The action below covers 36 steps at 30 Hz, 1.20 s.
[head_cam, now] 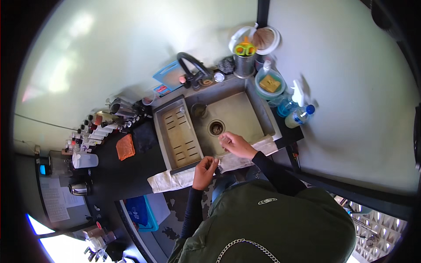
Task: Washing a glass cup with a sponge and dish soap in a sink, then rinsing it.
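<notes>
Before me is a metal sink (234, 113) with a drain opening (216, 127) near its middle. My left hand (204, 172) is over the sink's front edge, thumb and fingers brought together. My right hand (239, 144) hovers above the front part of the basin with its fingers curled, slightly blurred. Whether either hand pinches something small, I cannot tell. A slotted tray (179, 138) covers the sink's left part. Pale cloths (174, 180) drape over the front rim. Inside the basin, a small cup-like container (199, 110) stands by the tray.
A black faucet (192, 64) rises behind the sink. To the right are a tub with a sponge (269, 83), a spray bottle (287, 105) and a blue-capped bottle (300, 116). On the black counter (135, 177) at left lie an orange cloth (125, 147) and several bottles (87, 131).
</notes>
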Available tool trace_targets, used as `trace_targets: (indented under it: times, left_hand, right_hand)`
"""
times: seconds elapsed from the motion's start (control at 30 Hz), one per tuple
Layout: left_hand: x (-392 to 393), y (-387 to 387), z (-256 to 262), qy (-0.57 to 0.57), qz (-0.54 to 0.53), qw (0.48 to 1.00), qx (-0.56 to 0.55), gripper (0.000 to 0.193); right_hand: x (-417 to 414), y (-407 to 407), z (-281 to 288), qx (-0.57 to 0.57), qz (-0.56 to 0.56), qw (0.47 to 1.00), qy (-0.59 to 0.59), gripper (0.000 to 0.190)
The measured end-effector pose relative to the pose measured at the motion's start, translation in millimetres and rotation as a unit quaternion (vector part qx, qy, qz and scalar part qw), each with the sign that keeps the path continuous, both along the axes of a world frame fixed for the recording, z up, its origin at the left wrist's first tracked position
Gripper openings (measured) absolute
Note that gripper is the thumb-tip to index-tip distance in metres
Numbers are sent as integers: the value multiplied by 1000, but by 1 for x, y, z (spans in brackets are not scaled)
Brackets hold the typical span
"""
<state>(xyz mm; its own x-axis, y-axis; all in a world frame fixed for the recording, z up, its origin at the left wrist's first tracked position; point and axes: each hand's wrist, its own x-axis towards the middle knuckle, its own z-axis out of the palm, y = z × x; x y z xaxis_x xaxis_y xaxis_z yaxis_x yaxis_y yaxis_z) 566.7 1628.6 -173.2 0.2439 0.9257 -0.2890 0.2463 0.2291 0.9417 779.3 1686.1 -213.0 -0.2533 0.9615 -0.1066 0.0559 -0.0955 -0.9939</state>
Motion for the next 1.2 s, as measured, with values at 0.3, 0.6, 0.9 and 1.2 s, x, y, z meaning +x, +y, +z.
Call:
trace_targets:
  times: [0.3, 0.6, 0.9, 1.2]
  left_hand:
    - [81, -42, 10, -68, -86, 994, -5, 23]
    - [99, -71, 14, -76, -248, 965, 35, 23]
    - [134, -139, -6, -125, -349, 929, -20, 20]
    - [204, -168, 19, -153, -392, 906, 26, 23]
  right_hand:
    - [69, -68, 20, -44, 4, 998, -38, 24]
    - [93, -202, 23, 12, -199, 969, -149, 30]
    - [100, -335, 62, 22, -234, 953, -189, 33]
    - [178, -397, 26, -7, -211, 934, -288, 34]
